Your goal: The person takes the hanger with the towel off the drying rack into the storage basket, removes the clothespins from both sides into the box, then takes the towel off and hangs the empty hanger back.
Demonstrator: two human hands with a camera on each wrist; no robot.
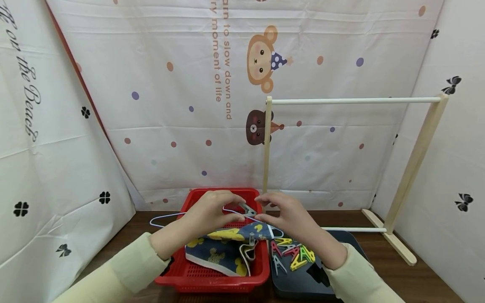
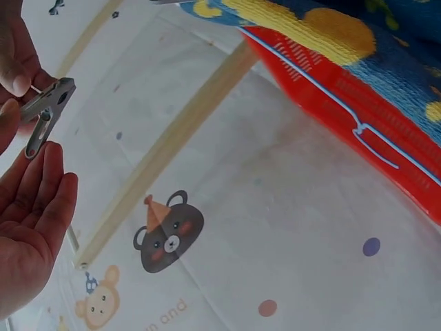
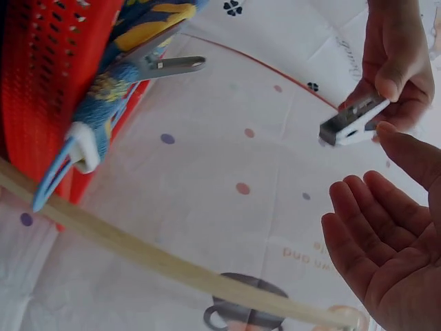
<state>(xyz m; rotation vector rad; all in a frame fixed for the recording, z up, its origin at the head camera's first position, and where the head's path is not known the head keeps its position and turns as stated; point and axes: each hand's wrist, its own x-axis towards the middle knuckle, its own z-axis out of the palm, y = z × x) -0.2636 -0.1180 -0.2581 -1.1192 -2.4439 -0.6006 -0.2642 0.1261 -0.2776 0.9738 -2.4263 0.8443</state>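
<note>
Above a red basket, my left hand (image 1: 210, 208) pinches a grey clothespin (image 1: 249, 210) by its end, seen also as a clothespin (image 3: 355, 123) in the right wrist view. Facing it, my right hand (image 1: 289, 212) has its palm turned up and fingers loosely bent, with the thumb tip right at the clothespin. Below both hands, a blue and yellow towel (image 1: 219, 254) hangs over a light blue hanger (image 1: 163, 217). Another grey clothespin (image 3: 169, 67) is clipped on this towel.
The red basket (image 1: 214, 284) holds part of the towel. To its right, a dark box (image 1: 282, 290) carries several coloured clothespins (image 1: 299, 263). A wooden rack (image 1: 417, 160) with white bars stands behind on the right, before patterned wall sheets (image 1: 182, 84).
</note>
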